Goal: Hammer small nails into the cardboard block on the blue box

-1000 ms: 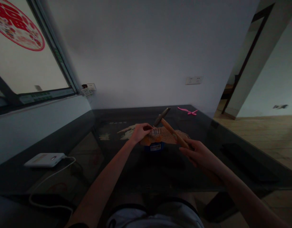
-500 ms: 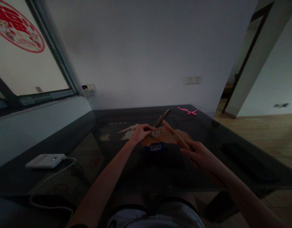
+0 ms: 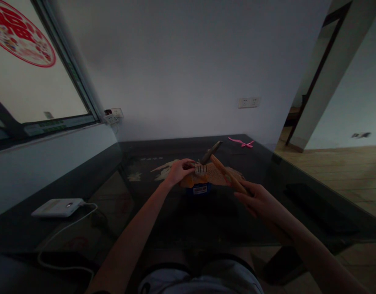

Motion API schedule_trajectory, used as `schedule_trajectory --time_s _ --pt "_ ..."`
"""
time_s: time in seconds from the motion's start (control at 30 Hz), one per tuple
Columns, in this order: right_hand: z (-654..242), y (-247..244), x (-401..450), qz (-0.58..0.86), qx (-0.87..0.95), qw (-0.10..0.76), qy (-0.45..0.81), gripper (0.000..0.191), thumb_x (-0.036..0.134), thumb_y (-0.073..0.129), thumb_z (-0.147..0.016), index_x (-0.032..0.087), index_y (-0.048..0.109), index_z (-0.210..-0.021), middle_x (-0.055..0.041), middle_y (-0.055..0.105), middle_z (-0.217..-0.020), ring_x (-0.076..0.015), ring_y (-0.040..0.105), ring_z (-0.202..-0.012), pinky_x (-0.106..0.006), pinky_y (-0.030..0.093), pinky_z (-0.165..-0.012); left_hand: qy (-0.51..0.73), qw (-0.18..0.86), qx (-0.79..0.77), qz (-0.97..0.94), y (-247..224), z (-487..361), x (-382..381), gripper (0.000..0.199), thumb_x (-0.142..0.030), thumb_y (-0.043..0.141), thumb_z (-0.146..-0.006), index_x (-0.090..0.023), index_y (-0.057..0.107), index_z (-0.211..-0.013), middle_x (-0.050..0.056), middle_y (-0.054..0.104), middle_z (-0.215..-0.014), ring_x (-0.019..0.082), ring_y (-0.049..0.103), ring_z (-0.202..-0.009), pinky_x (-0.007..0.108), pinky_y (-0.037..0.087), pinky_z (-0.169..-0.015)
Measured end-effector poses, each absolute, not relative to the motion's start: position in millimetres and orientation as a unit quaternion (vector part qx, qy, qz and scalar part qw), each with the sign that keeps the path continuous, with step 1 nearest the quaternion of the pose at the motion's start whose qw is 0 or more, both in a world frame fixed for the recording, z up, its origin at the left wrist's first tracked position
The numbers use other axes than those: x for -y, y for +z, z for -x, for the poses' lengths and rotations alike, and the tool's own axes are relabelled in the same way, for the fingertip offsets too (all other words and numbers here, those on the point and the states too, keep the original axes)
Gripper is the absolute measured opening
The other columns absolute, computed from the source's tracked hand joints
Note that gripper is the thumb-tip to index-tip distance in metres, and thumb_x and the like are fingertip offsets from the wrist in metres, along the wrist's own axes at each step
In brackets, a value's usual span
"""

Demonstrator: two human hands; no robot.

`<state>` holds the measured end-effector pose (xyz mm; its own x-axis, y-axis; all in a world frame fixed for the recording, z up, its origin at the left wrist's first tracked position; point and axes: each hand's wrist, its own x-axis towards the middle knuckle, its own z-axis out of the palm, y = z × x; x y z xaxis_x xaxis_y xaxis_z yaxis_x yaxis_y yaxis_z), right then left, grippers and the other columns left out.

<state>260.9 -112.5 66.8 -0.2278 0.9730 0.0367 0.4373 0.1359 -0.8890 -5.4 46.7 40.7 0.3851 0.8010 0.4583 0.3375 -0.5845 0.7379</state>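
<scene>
In my right hand (image 3: pixel 257 200) is the wooden handle of a hammer (image 3: pixel 226 173); its dark head (image 3: pixel 211 152) is raised just behind several upright nails (image 3: pixel 202 168). The nails stand in a row in a light patch on a brown, dotted, uneven piece (image 3: pixel 217 173) that looks like cardboard. Below that piece is a blue container with a label (image 3: pixel 200 189). My left hand (image 3: pixel 178 171) rests at the left end of the row, thumb and fingers pinched together. Whatever lies between those fingertips is too small to make out.
All this stands on a dark glossy table (image 3: pixel 163 220). A white power bank (image 3: pixel 58 207) with a white cable lies at the left. A pink ribbon-like thing (image 3: pixel 243 143) is at the far edge, and a dark flat object (image 3: pixel 319 208) lies at the right.
The hammer head has shifted slightly to the right. My left hand has moved a little left, away from the nails. My right hand still grips the handle.
</scene>
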Motion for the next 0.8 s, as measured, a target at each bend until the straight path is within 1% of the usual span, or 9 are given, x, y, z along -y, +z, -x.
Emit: schedule_trajectory --time_s 0.1,0.2,0.33,0.4,0.47,0.53,0.63,0.73,0.8 --pt "-263.9 66.3 120.6 0.53 0.651 0.36 0.407 0.04 0.044 0.054 -0.081 0.015 0.051 -0.108 0.0081 0.041 -0.054 -0.0055 0.039 -0.036 -0.017 0.033 -0.034 0.429 0.283 -0.363 -0.777 41.1 14.8 -47.9 0.033 -0.026 0.066 -0.072 -0.016 0.061 -0.103 0.006 0.068 -0.089 0.015 0.064 -0.082 0.031 0.051 -0.081" --pt "-267.9 66.9 134.2 0.545 0.602 0.407 0.417 0.043 0.051 0.049 -0.082 0.014 0.053 -0.104 0.0069 0.041 -0.055 -0.0051 0.038 -0.038 -0.016 0.031 -0.033 0.464 0.295 -0.371 -0.749 37.5 29.7 -51.0 0.037 -0.031 0.062 -0.076 -0.015 0.057 -0.108 0.009 0.066 -0.099 0.016 0.063 -0.092 0.031 0.049 -0.085" --pt "-281.7 64.3 156.4 0.559 0.523 0.486 0.422 0.045 0.054 0.049 -0.082 0.017 0.052 -0.108 0.0052 0.043 -0.059 -0.0052 0.039 -0.041 -0.015 0.031 -0.033 0.549 0.359 -0.383 -0.65 12.9 58.4 -53.4 0.039 -0.033 0.044 -0.088 -0.014 0.045 -0.122 0.014 0.061 -0.112 0.019 0.06 -0.101 0.031 0.049 -0.085" --pt "-292.6 59.5 166.4 0.549 0.491 0.521 0.432 0.046 0.053 0.055 -0.078 0.02 0.051 -0.11 0.0048 0.044 -0.061 -0.0062 0.041 -0.042 -0.015 0.034 -0.034 0.556 0.399 -0.412 -0.602 -4.6 72.4 -51.4 0.036 -0.033 0.037 -0.091 -0.014 0.047 -0.12 0.015 0.06 -0.114 0.021 0.059 -0.103 0.035 0.05 -0.085" --pt "-303.5 52.9 174.2 0.521 0.476 0.542 0.456 0.046 0.052 0.058 -0.077 0.024 0.049 -0.111 0.0045 0.047 -0.062 -0.0076 0.043 -0.043 -0.017 0.037 -0.034 0.486 0.437 -0.433 -0.62 -19.2 80.7 -46.9 0.035 -0.028 0.052 -0.083 -0.015 0.051 -0.116 0.014 0.06 -0.116 0.023 0.059 -0.105 0.037 0.049 -0.088" --pt "-311.0 46.2 179.5 0.5 0.47 0.541 0.486 0.043 0.049 0.06 -0.076 0.025 0.049 -0.11 0.0033 0.052 -0.065 -0.008 0.045 -0.042 -0.018 0.04 -0.035 0.416 0.465 -0.415 -0.663 -27.8 79.4 -40.2 0.051 -0.022 0.069 -0.069 -0.017 0.052 -0.117 0.012 0.058 -0.121 0.024 0.056 -0.11 0.039 0.046 -0.094" --pt "-312.7 39.7 182.9 0.531 0.42 0.556 0.483 0.048 0.047 0.07 -0.067 0.025 0.052 -0.106 0.0006 0.057 -0.073 -0.0099 0.053 -0.051 -0.018 0.046 -0.042 0.382 0.498 -0.376 -0.682 -30.7 59.5 -28.5 0.074 -0.019 0.079 -0.055 -0.017 0.048 -0.122 0.013 0.056 -0.125 0.024 0.053 -0.115 0.043 0.04 -0.101" --pt "-308.5 37.5 182.4 0.571 0.387 0.571 0.445 0.058 0.048 0.074 -0.061 0.025 0.053 -0.11 0.0006 0.057 -0.074 -0.0112 0.056 -0.058 -0.016 0.046 -0.044 0.397 0.517 -0.377 -0.658 -31.5 32.0 -20.8 0.07 -0.019 0.081 -0.052 -0.016 0.054 -0.117 0.013 0.058 -0.123 0.025 0.052 -0.116 0.044 0.036 -0.105" --pt "-306.7 36.3 180.9 0.585 0.394 0.569 0.423 0.061 0.05 0.073 -0.061 0.025 0.052 -0.113 0.0009 0.057 -0.074 -0.0105 0.054 -0.056 -0.015 0.045 -0.042 0.406 0.521 -0.383 -0.646 -34.8 18.3 -20.2 0.066 -0.018 0.081 -0.051 -0.015 0.058 -0.112 0.012 0.06 -0.121 0.026 0.052 -0.116 0.045 0.034 -0.106"
